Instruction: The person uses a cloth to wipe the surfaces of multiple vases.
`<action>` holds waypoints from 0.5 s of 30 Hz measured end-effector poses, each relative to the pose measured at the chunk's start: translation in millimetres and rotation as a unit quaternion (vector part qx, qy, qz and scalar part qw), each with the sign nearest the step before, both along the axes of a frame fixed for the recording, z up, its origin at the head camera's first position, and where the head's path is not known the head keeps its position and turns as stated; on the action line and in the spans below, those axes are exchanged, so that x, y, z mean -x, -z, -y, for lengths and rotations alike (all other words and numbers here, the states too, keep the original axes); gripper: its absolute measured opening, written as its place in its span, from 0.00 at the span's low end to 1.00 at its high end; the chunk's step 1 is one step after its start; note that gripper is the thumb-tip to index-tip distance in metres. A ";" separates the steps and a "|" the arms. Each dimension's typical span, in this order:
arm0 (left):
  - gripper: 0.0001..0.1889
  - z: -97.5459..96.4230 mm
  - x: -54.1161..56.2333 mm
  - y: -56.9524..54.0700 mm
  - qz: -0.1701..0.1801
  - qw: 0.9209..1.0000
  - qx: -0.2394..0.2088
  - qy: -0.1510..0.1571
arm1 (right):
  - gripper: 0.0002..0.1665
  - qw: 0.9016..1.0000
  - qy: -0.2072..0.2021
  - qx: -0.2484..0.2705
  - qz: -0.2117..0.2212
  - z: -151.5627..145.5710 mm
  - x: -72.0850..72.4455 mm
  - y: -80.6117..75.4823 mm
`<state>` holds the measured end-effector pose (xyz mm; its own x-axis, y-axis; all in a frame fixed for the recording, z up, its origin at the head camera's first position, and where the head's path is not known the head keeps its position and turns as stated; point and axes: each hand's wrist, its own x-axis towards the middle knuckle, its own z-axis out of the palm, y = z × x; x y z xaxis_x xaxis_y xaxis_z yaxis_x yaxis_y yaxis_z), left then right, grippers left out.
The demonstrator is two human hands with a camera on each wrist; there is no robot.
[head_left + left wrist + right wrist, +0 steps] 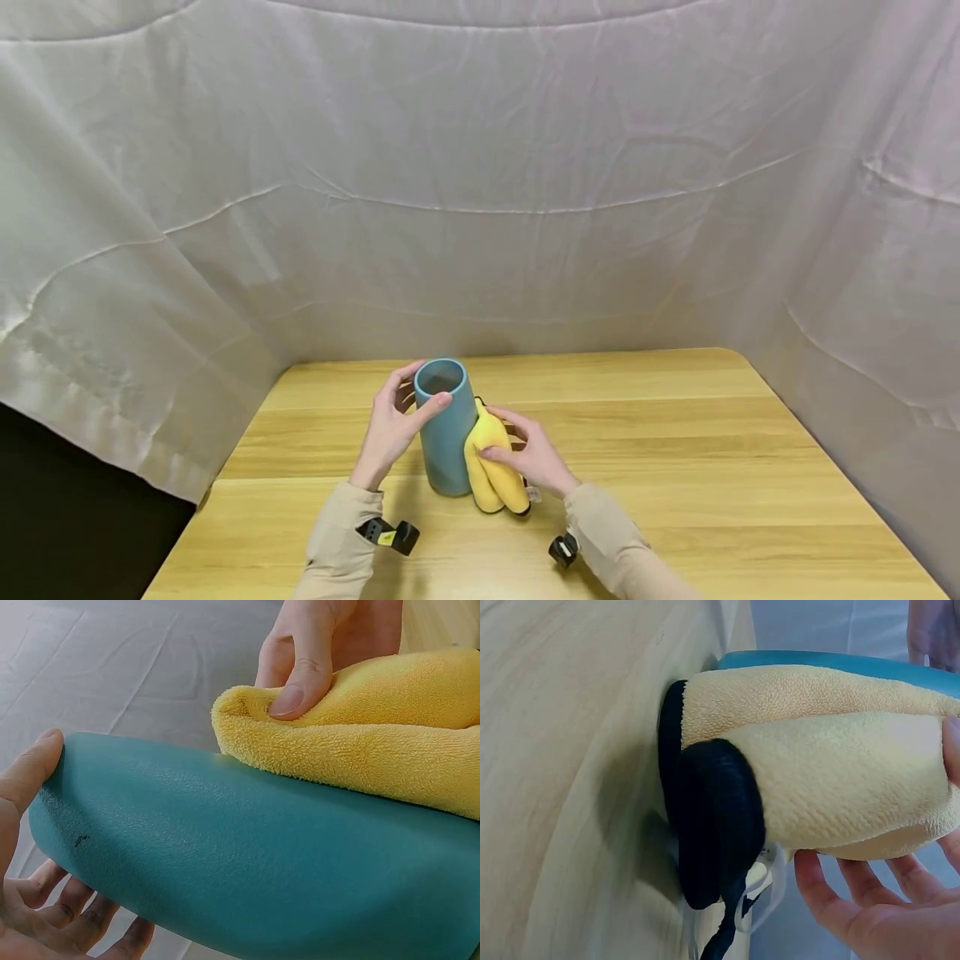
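A tall blue vase (pixel 447 446) with an open round mouth stands mouth up on the wooden table. My left hand (pixel 388 429) holds it near the top, the thumb at the rim on the near side and the fingers round the far left side. Against the vase's right side leans a yellow plush banana bunch (pixel 486 467), its black ends (pixel 716 817) down by the tabletop. My right hand (pixel 542 457) grips the plush from the right, thumb pressing into its front and fingers behind. The vase's inside bottom is hidden.
The light wooden table (pixel 675 467) spreads out on both sides of the hands. Grey cloth (pixel 510 267) hangs behind it and along the sides. A black cord and a white tag (pixel 769 889) hang from the plush's lower end.
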<state>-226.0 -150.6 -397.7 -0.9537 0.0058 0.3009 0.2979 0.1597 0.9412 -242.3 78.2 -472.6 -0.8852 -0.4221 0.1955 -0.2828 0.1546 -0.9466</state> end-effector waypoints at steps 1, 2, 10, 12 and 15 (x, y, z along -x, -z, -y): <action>0.31 -0.2 0.1 0.0 0.000 1.000 -0.001 0.000 | 0.37 1.000 0.000 0.004 0.001 0.0 0.0 0.9; 0.31 -0.5 0.1 -0.2 0.000 1.000 -0.001 0.000 | 0.37 1.000 0.000 0.005 0.002 0.1 0.0 1.4; 0.31 -0.8 0.0 -0.5 -0.001 1.000 -0.001 -0.003 | 0.38 1.000 0.005 0.004 0.002 0.2 0.3 2.3; 0.31 -0.7 -0.1 -0.5 -0.002 1.000 0.000 -0.002 | 0.37 1.000 0.008 0.004 0.001 0.4 0.4 2.2; 0.31 -0.1 -0.1 0.0 -0.002 1.000 0.000 -0.002 | 0.37 1.000 0.012 0.004 -0.004 1.3 0.6 1.2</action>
<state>-225.9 -150.5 -397.6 -0.9528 0.0016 0.3037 0.3000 0.1608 0.9403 -242.9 76.9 -473.8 -0.8936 -0.3989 0.2057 -0.2860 0.1531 -0.9459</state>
